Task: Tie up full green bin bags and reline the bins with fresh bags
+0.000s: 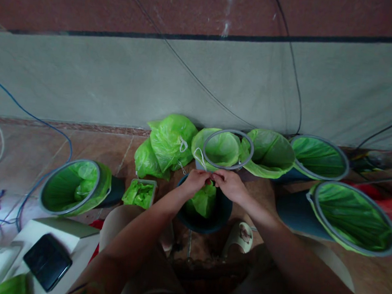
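My left hand point(197, 183) and my right hand point(230, 185) meet over a dark bin point(223, 218) standing between my feet. Fingers of both are closed in a pinch at the gathered top of a light green plastic bag point(203, 203), which hangs down into the bin's mouth. A white drawstring point(199, 154) loops up just beyond my fingertips; whether it belongs to this bag I cannot tell. Just beyond my hands stands a bin lined with green plastic point(221, 150), a grey ring point(251, 145) lying across its top.
Knotted full green bags point(172, 140) lean by the wall. Lined bins stand at left point(49, 198) and right point(354, 216). A small tub of folded green bags point(139, 192) is by my left knee. A phone point(48, 261) rests on a white box; a blue cable point(30, 114) crosses the floor.
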`<state>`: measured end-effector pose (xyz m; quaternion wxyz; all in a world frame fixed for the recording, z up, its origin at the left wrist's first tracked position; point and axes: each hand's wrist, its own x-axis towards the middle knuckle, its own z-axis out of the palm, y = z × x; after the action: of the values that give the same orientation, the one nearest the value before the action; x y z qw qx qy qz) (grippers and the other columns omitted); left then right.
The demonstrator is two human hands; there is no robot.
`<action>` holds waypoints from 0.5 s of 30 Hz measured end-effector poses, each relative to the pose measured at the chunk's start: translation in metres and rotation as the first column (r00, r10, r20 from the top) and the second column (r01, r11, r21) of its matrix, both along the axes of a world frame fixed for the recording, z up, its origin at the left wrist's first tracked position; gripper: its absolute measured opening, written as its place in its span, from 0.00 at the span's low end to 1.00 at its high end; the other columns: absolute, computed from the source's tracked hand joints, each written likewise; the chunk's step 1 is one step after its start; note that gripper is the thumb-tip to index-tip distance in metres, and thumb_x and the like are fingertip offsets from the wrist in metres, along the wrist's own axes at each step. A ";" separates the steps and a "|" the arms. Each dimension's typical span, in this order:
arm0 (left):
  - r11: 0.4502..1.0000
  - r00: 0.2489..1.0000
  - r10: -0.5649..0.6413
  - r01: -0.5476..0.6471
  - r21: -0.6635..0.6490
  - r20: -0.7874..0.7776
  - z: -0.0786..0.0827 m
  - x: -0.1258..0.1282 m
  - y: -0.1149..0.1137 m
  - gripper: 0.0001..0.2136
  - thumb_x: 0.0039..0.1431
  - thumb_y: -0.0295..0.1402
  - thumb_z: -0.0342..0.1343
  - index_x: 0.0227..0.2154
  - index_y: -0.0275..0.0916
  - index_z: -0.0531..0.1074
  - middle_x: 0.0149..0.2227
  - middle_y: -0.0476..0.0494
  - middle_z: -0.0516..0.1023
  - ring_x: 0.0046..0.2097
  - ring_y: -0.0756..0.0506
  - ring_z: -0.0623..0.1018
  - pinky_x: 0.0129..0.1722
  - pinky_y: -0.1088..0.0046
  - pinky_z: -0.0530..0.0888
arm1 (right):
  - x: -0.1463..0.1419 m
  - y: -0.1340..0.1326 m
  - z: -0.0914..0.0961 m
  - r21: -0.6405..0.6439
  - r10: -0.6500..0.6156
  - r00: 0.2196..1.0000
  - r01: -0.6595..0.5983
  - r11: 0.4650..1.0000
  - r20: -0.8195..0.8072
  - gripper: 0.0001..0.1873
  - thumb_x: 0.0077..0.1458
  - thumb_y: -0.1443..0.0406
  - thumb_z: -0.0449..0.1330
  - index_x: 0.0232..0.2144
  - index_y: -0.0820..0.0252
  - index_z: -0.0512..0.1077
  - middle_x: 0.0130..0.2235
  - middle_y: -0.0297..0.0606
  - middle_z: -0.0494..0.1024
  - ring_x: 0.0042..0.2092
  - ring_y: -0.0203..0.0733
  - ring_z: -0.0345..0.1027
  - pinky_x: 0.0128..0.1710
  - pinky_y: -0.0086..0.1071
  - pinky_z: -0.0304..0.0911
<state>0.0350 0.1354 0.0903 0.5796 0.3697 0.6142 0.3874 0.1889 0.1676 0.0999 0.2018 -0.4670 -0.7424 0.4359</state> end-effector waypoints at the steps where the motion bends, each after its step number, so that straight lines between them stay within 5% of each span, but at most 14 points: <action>1: 1.000 1.000 0.005 -0.005 -0.006 -0.008 -0.001 -0.001 0.000 0.12 0.55 0.31 0.55 0.18 0.34 0.72 0.19 0.50 0.70 0.22 0.54 0.65 0.24 0.77 0.60 | 0.000 0.001 0.002 0.040 0.001 1.000 -0.002 0.999 0.026 0.12 0.58 0.61 0.56 0.26 0.56 0.77 0.25 0.35 0.76 0.27 0.39 0.67 0.31 0.33 0.58; 5: 0.996 0.970 -0.030 0.050 0.077 -0.241 -0.003 -0.006 0.002 0.06 0.53 0.28 0.57 0.26 0.34 0.79 0.22 0.50 0.74 0.24 0.52 0.68 0.26 0.76 0.63 | 0.004 0.004 0.006 0.041 -0.007 0.993 0.002 0.999 0.119 0.12 0.55 0.64 0.57 0.22 0.56 0.75 0.22 0.34 0.74 0.26 0.39 0.65 0.31 0.33 0.56; 10: 0.917 0.862 -0.226 0.346 0.200 -0.454 0.005 -0.010 0.002 0.11 0.52 0.23 0.53 0.33 0.36 0.81 0.27 0.51 0.78 0.29 0.51 0.72 0.33 0.76 0.68 | 0.009 0.006 -0.003 0.023 0.016 0.985 -0.020 1.000 0.170 0.10 0.53 0.66 0.59 0.21 0.56 0.75 0.24 0.36 0.76 0.28 0.40 0.65 0.32 0.34 0.57; 15: 0.793 0.821 -0.408 0.535 0.292 -0.398 0.020 -0.012 -0.001 0.08 0.54 0.24 0.54 0.34 0.36 0.78 0.28 0.50 0.77 0.31 0.50 0.72 0.37 0.75 0.69 | 0.007 0.007 -0.011 -0.056 0.043 0.990 -0.051 0.997 -0.137 0.09 0.48 0.70 0.56 0.27 0.56 0.77 0.30 0.34 0.79 0.36 0.43 0.69 0.44 0.37 0.62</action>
<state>0.0229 0.1342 0.1106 0.4672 0.6777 0.4948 0.2786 0.1961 0.1748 0.0885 0.2275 -0.4245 -0.7247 0.4928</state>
